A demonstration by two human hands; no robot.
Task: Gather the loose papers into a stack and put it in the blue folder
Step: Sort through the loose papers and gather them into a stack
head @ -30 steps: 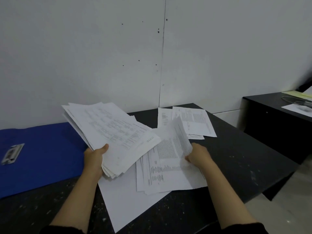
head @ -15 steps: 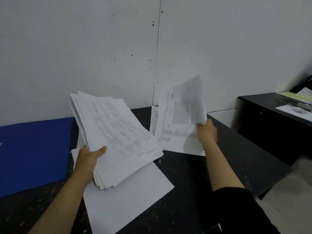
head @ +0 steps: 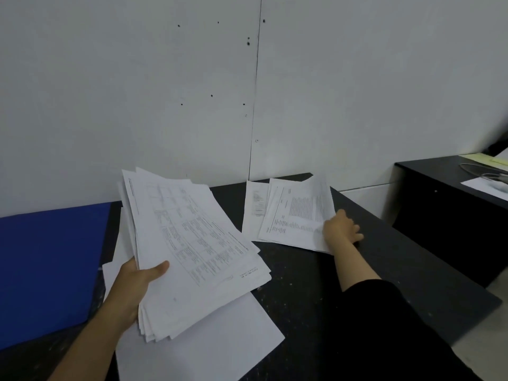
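Note:
My left hand grips a thick stack of printed papers by its near left edge and holds it above the black table. Under the stack a blank white sheet lies flat on the table. My right hand reaches to the far right and holds several printed sheets that now rest on other loose papers by the wall. The blue folder lies open and flat at the left end of the table.
A grey wall stands right behind the table. A second black desk at the right carries a yellow sheet, a white sheet and a cable. Floor shows beyond the table's right corner.
My right hand lifted sheets from the table's middle, swung them up and to the right, and has now lowered them onto the papers by the wall. The left hand kept its stack.

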